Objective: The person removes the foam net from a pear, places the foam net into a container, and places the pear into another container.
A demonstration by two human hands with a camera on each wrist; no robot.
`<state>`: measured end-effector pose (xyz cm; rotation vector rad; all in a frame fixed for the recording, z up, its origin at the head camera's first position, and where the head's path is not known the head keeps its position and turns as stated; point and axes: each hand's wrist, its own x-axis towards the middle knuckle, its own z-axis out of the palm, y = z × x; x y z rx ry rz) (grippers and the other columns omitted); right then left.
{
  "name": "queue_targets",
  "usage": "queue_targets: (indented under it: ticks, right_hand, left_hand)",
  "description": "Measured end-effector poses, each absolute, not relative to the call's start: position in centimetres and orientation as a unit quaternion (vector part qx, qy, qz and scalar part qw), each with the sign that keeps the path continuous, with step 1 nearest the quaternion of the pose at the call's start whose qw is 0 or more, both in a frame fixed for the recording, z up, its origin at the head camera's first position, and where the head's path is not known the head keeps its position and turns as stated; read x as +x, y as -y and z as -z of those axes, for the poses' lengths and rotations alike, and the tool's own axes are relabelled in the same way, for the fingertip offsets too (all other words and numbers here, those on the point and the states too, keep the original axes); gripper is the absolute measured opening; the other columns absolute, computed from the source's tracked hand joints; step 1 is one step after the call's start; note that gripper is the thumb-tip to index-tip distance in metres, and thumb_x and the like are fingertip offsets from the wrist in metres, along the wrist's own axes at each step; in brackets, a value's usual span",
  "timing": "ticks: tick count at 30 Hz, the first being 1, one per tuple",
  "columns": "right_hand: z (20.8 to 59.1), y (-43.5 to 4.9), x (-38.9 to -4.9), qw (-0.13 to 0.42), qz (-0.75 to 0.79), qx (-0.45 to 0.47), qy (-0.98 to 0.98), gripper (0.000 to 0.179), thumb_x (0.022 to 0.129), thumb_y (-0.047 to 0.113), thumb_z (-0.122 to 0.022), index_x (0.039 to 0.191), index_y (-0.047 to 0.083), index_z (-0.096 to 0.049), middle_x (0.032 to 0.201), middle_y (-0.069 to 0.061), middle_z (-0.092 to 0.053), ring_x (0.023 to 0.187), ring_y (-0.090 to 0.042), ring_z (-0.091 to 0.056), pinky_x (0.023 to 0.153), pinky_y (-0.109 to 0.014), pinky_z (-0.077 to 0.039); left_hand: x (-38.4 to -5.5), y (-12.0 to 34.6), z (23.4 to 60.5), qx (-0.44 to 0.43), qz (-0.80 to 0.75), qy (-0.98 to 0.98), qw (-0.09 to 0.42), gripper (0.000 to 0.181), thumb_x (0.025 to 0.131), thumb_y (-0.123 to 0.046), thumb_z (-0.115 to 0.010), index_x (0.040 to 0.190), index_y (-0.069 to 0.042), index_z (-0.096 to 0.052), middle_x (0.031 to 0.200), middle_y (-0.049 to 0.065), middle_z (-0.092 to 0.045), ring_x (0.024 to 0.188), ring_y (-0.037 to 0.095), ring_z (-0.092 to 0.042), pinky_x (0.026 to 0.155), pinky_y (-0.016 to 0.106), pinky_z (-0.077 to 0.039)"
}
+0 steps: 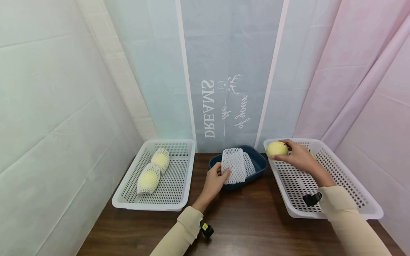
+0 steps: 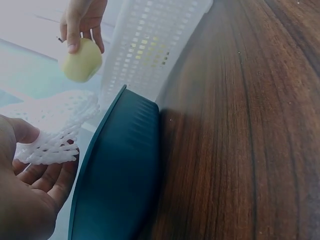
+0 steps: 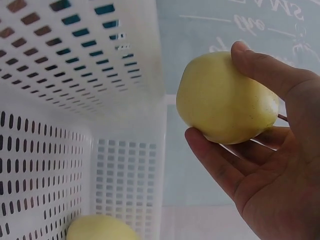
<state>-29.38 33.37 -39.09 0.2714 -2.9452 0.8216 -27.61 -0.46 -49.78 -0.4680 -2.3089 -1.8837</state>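
My left hand [image 1: 216,179] pinches a white foam net sleeve [image 1: 233,165] between thumb and fingers, over the dark blue basin [image 1: 261,164]. A second foam net [image 1: 248,164] shows behind it in the basin. My right hand [image 1: 299,156] grips a pale yellow pear [image 1: 277,149] above the left rim of the right basket [image 1: 336,167]. In the right wrist view the thumb lies on one side of the pear [image 3: 225,97] and the fingers on the other, with its stem toward the palm. Another pear [image 3: 102,229] lies in that basket.
On the left stands a white plastic basket [image 1: 189,170] with two net-wrapped pears [image 1: 149,179] inside. All the containers rest on a dark wooden table [image 1: 243,220]. A printed cloth [image 1: 230,42] hangs right behind them, with pale cloth walls at both sides.
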Motion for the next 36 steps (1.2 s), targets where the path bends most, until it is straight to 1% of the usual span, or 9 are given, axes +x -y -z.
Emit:
queue_targets:
  ticks: [4, 14, 20, 27, 33, 36]
  right_hand:
    - [39.3, -34.0, -29.8, 0.033, -0.271, 0.084, 0.958, 0.093, 0.095, 0.051, -0.078, 0.157, -0.008, -0.041, 0.145, -0.039, -0.055, 0.13, -0.055, -0.055, 0.098, -0.067, -0.05]
    - [40.3, -35.1, -30.9, 0.023, -0.277, 0.066, 0.958, 0.096, 0.094, 0.054, -0.078, 0.156, -0.009, -0.04, 0.147, -0.039, -0.052, 0.132, -0.056, -0.054, 0.101, -0.067, -0.049]
    - [41.0, -35.8, -31.4, 0.019, -0.269, 0.067, 0.961, 0.095, 0.095, 0.053, -0.077, 0.156, -0.01, -0.04, 0.145, -0.041, -0.053, 0.129, -0.057, -0.055, 0.098, -0.065, -0.051]
    - [41.6, -36.4, -31.8, 0.011, -0.265, 0.068, 0.962, 0.098, 0.095, 0.054, -0.077, 0.156, -0.012, -0.039, 0.146, -0.042, -0.052, 0.129, -0.058, -0.055, 0.096, -0.064, -0.052]
    - [42.1, -36.9, -32.1, 0.008, -0.258, 0.067, 0.964, 0.099, 0.095, 0.054, -0.077, 0.156, -0.014, -0.038, 0.145, -0.043, -0.052, 0.125, -0.056, -0.058, 0.092, -0.062, -0.053]
    - [42.3, -37.1, -32.3, 0.006, -0.255, 0.066, 0.965, 0.099, 0.095, 0.053, -0.077, 0.155, -0.014, -0.038, 0.144, -0.043, -0.052, 0.123, -0.055, -0.059, 0.09, -0.06, -0.053]
  left_hand:
    - [-28.0, 0.1, 49.7, -0.151, 0.62, 0.767, 0.058, 0.024, 0.106, -0.027, -0.068, 0.121, -0.008, -0.067, 0.111, 0.009, -0.074, 0.09, 0.005, -0.065, 0.077, 0.021, -0.055]
    - [-29.1, -0.9, 49.2, -0.146, 0.621, 0.768, 0.057, 0.022, 0.106, -0.023, -0.067, 0.12, -0.007, -0.065, 0.103, 0.009, -0.074, 0.08, 0.005, -0.063, 0.069, 0.02, -0.053]
    - [-29.7, -1.5, 49.0, -0.133, 0.615, 0.775, 0.047, 0.023, 0.105, -0.022, -0.068, 0.122, -0.006, -0.064, 0.105, 0.01, -0.076, 0.079, 0.003, -0.063, 0.069, 0.018, -0.053]
    - [-30.1, -1.8, 48.9, -0.124, 0.617, 0.776, 0.043, 0.024, 0.105, -0.02, -0.068, 0.122, -0.003, -0.064, 0.107, 0.012, -0.078, 0.078, 0.004, -0.064, 0.067, 0.019, -0.052]
    - [-30.6, -2.2, 48.9, -0.119, 0.624, 0.772, 0.032, 0.025, 0.105, -0.02, -0.067, 0.122, -0.002, -0.064, 0.108, 0.014, -0.079, 0.076, 0.003, -0.063, 0.067, 0.018, -0.051]
    - [-30.7, -2.4, 49.0, -0.115, 0.624, 0.773, 0.027, 0.024, 0.105, -0.021, -0.068, 0.12, -0.003, -0.065, 0.101, 0.013, -0.079, 0.07, 0.004, -0.058, 0.062, 0.019, -0.048]
